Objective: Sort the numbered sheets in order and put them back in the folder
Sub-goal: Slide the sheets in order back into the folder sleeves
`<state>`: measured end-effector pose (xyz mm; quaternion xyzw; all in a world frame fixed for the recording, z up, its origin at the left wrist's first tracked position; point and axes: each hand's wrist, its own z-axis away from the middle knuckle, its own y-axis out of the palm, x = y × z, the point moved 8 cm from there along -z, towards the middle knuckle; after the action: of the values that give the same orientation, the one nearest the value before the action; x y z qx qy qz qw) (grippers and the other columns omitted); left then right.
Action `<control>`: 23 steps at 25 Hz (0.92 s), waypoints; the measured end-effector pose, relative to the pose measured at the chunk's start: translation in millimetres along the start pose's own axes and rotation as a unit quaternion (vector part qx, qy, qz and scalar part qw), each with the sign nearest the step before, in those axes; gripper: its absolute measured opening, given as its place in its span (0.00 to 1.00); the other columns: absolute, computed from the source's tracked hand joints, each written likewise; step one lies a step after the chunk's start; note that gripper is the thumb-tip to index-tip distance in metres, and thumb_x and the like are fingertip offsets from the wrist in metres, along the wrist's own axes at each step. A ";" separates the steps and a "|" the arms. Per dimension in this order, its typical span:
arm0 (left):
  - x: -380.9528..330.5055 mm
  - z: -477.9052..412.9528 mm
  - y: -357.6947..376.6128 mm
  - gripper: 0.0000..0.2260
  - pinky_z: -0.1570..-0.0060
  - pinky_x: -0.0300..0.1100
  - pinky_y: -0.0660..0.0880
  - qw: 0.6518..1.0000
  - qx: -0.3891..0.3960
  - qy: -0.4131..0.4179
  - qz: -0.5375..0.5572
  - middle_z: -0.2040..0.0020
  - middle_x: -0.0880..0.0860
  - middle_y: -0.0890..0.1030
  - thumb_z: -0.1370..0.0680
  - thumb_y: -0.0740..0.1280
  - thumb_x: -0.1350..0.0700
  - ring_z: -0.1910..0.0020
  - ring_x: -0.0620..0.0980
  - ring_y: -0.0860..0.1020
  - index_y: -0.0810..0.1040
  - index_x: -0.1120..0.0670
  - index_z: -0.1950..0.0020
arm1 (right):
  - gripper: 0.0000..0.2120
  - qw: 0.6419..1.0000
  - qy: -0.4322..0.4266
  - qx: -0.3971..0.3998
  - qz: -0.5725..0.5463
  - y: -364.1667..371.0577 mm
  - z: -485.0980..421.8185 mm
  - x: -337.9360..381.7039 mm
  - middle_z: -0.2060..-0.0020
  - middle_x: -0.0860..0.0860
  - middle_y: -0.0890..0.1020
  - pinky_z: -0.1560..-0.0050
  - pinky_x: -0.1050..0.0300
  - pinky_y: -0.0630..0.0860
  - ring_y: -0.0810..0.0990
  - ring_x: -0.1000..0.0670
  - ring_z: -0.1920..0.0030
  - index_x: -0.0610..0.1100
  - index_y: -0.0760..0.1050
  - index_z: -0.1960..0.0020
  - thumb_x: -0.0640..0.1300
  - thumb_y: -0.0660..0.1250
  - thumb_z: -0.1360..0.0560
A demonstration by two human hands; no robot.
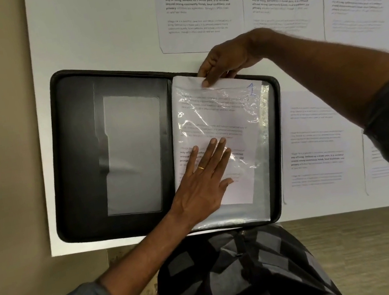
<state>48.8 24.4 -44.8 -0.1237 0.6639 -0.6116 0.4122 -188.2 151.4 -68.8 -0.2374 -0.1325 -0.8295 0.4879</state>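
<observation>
A black zip folder (pixel 79 152) lies open on the white table (pixel 92 23), filling the middle of the frame. The step in hand is judged to be the seating of the sheet marked 1 (pixel 222 122) in the top clear sleeve (pixel 264 151) on the folder's right half.

The left hand (pixel 203 179) is laid flat, fingers straight and spread, on the lower part of the sleeve and the sheet beneath it; nothing is grasped. The right hand (pixel 225 60), at the folder's upper edge, has its fingers curled over the top edge of the sheet, which is pinched there. Whether the sleeve's mouth is caught in the same pinch cannot be told.

To do this well, the sleeve should be kept pinned by the flat hand while the sheet is fed downward from the top. The sheet sits slightly askew, so it is best squared to the sleeve's edges before being pushed home. The plastic is creased, so snagging or a folded corner is a risk; smoothing with the palm would help.

As to contents: the sleeve holds only this sheet, whose lower edge lies short of the sleeve's bottom. More sleeves appear stacked beneath; their contents cannot be told. The windowed pocket (pixel 133 154) on the left cover appears to hold nothing. The loose printed sheets (pixel 195 12) are spread across the upper right and right of the frame, outside the folder.
</observation>
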 end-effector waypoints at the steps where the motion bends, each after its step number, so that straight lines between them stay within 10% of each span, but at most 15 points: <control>1: 1.8 3.5 0.2 0.30 0.20 0.61 0.51 1.000 -0.001 0.000 -0.002 0.16 0.57 0.50 0.14 0.56 0.44 0.17 0.55 0.47 0.54 0.58 0.17 | 0.09 1.000 -0.007 -0.001 0.010 1.6 -3.2 3.7 0.46 0.46 0.86 0.45 0.55 0.83 0.85 0.48 0.47 0.45 0.83 0.42 0.41 0.71 0.22; 18: 12.1 14.2 18.6 0.31 0.20 0.59 0.50 0.999 0.026 0.014 -0.013 0.16 0.58 0.48 0.14 0.52 0.42 0.17 0.55 0.45 0.52 0.59 0.17 | 0.11 0.995 0.047 0.044 0.074 15.7 2.3 15.1 0.46 0.47 0.87 0.42 0.55 0.82 0.85 0.50 0.45 0.43 0.82 0.40 0.37 0.67 0.20; 23: 7.5 14.3 21.3 0.33 0.20 0.60 0.47 0.999 0.020 0.019 -0.021 0.16 0.58 0.46 0.14 0.53 0.41 0.17 0.56 0.44 0.51 0.59 0.17 | 0.07 0.994 0.065 0.053 0.063 37.1 3.6 -4.6 0.64 0.55 0.82 0.53 0.57 0.74 0.77 0.57 0.63 0.49 0.83 0.57 0.40 0.70 0.22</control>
<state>61.3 13.9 -65.9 -0.1180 0.6566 -0.6355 0.3887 -153.0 138.4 -68.5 -0.1640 -0.1292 -0.8026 0.5588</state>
